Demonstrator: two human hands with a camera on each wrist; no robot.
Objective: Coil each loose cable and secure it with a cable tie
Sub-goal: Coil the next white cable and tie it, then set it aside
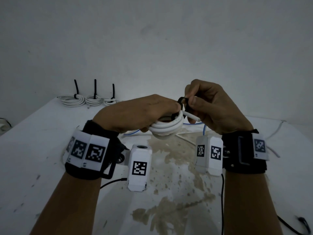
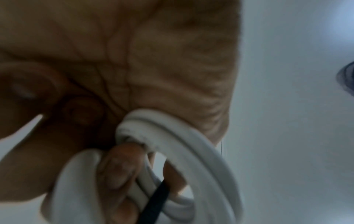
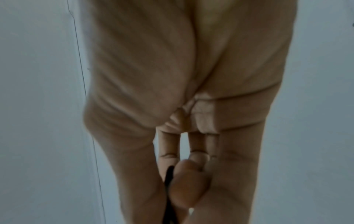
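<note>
My left hand [image 1: 144, 111] grips a coiled white cable [image 1: 166, 127] above the table, fingers curled round its loops; the left wrist view shows the coil [image 2: 191, 145] in my palm with a black tie [image 2: 155, 201] crossing it. My right hand [image 1: 208, 106] pinches the black cable tie [image 1: 182, 100] between thumb and fingers just above the coil. The tie loops round the coil's far side. The cable's cut end [image 1: 193, 117] sticks out toward my right palm. In the right wrist view the tie [image 3: 169, 174] shows as a dark strip under my thumb.
Three tied white coils [image 1: 88, 100] with upright black tie tails sit at the table's back left. Loose blue [image 1: 204, 128] and white [image 1: 186, 139] cables lie under my hands. The white table [image 1: 42, 136] has a brown worn patch in the middle. A black cord [image 1: 288, 226] trails front right.
</note>
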